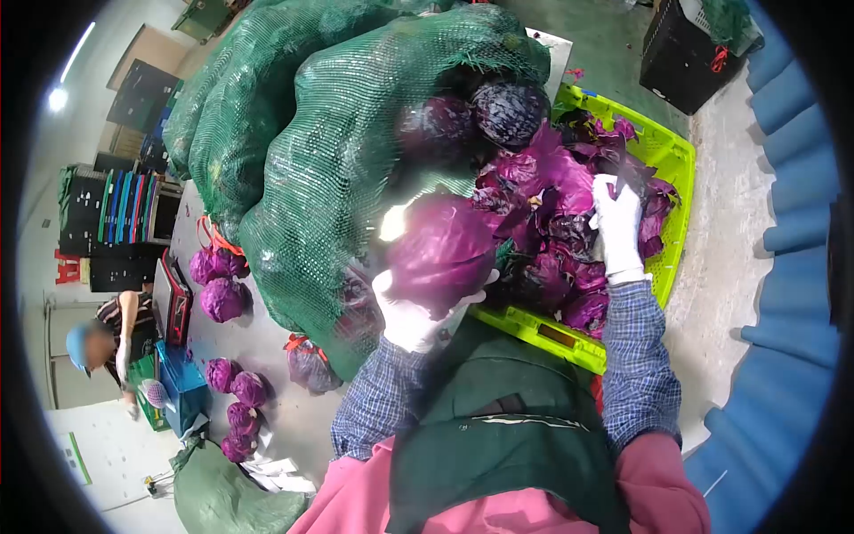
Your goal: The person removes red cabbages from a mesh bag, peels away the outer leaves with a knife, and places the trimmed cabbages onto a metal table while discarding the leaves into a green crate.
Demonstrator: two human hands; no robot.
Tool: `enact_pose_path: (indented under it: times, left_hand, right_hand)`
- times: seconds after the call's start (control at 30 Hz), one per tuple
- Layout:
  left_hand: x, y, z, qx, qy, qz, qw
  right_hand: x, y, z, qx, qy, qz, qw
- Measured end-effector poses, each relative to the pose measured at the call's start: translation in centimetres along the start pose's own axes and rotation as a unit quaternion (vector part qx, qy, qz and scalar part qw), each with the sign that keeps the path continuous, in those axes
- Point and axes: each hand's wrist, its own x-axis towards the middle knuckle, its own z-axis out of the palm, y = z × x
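My left hand (418, 319), in a white glove, holds a large red cabbage (442, 247) from below, in front of the open end of a green mesh sack (325, 151). Two darker cabbages (511, 111) lie at the sack's mouth. My right hand (618, 222), gloved in white, is over the yellow-green crate (678, 196) with its fingers bent. Loose purple leaves (569, 182) fill the crate. Whether the right fingers pinch a leaf is too small to tell.
More green mesh sacks (231, 116) lie beside the first. Several cabbages (222, 300) sit on the table (294, 418) at the left. Another person (116, 338) stands beyond, near a blue crate (182, 383). A black crate (685, 62) is at the upper right.
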Motion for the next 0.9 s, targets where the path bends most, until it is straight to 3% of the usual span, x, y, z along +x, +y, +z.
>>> enact_pose_path:
  times: [0.03, 0.1, 0.13, 0.2, 0.27, 0.37, 0.4, 0.47, 0.53, 0.57, 0.6, 0.67, 0.73, 0.8, 0.83, 0.87, 0.9]
  left_hand:
    - [-0.1, 0.0, 0.0, 0.029, -0.011, 0.023, 0.999]
    - [-0.4, 0.7, -0.9, 0.084, 0.031, 0.063, 0.994]
    - [-0.5, 1.1, -1.4, 0.112, 0.054, 0.082, 0.989]
    - [-0.6, 1.0, -1.2, 0.206, 0.102, 0.099, 0.968]
    - [-1.0, 1.5, -2.1, 0.292, 0.106, 0.098, 0.945]
    - [-1.9, 2.3, -2.1, 0.311, 0.069, 0.083, 0.944]
    - [-2.2, 2.7, -2.5, 0.300, 0.017, 0.072, 0.951]
    - [-3.0, 3.4, -4.1, 0.272, -0.088, 0.048, 0.957]
    - [-3.2, 4.3, -7.0, 0.318, 0.094, 0.012, 0.943]
    - [-3.9, 4.1, -6.7, 0.373, 0.101, 0.014, 0.922]
    - [-2.8, 2.9, -2.1, 0.442, 0.064, 0.035, 0.894]
    - [-0.9, 1.0, 4.0, 0.532, -0.028, 0.071, 0.843]
    - [0.5, 0.5, 6.4, 0.564, -0.055, 0.084, 0.819]
    - [0.4, 1.1, 6.1, 0.562, 0.025, 0.055, 0.825]
    - [-0.2, 0.8, 6.6, 0.549, 0.107, 0.003, 0.829]
    - [-0.4, -0.7, 6.5, 0.310, 0.272, 0.021, 0.911]
    - [-1.1, -0.7, 4.2, 0.399, 0.234, 0.054, 0.885]
  right_hand:
    - [0.1, -1.4, -0.8, -0.074, -0.052, 0.029, 0.996]
    - [-3.0, -4.9, -0.9, -0.196, -0.097, -0.098, 0.971]
    - [-4.4, -5.1, -0.6, -0.268, -0.100, -0.242, 0.927]
    - [-9.0, -10.7, -0.4, -0.189, -0.246, -0.230, 0.922]
    - [-10.9, -11.9, 0.2, -0.200, -0.290, -0.296, 0.888]
    - [-9.6, -10.9, 0.5, -0.080, -0.279, -0.196, 0.937]
    - [-9.0, -11.4, 0.1, -0.023, -0.319, 0.024, 0.947]
    - [-6.4, -7.2, 0.6, 0.052, -0.227, 0.049, 0.971]
    - [-5.0, -4.7, 0.5, 0.073, -0.189, 0.071, 0.977]
    - [-5.8, -4.9, 0.1, 0.046, -0.203, 0.096, 0.973]
    - [-6.9, -5.3, 0.0, 0.091, -0.299, 0.156, 0.937]
    - [-9.7, -7.2, -0.6, 0.197, -0.486, 0.068, 0.849]
    - [-11.5, -9.6, -0.6, 0.240, -0.467, 0.094, 0.846]
    - [-11.2, -10.0, 0.2, 0.305, -0.422, 0.058, 0.852]
    - [-11.2, -10.5, 0.2, 0.303, -0.421, 0.048, 0.854]
    - [-11.2, -11.1, -0.2, 0.283, -0.438, 0.059, 0.852]
    - [-11.3, -11.8, -0.5, 0.261, -0.454, 0.069, 0.849]
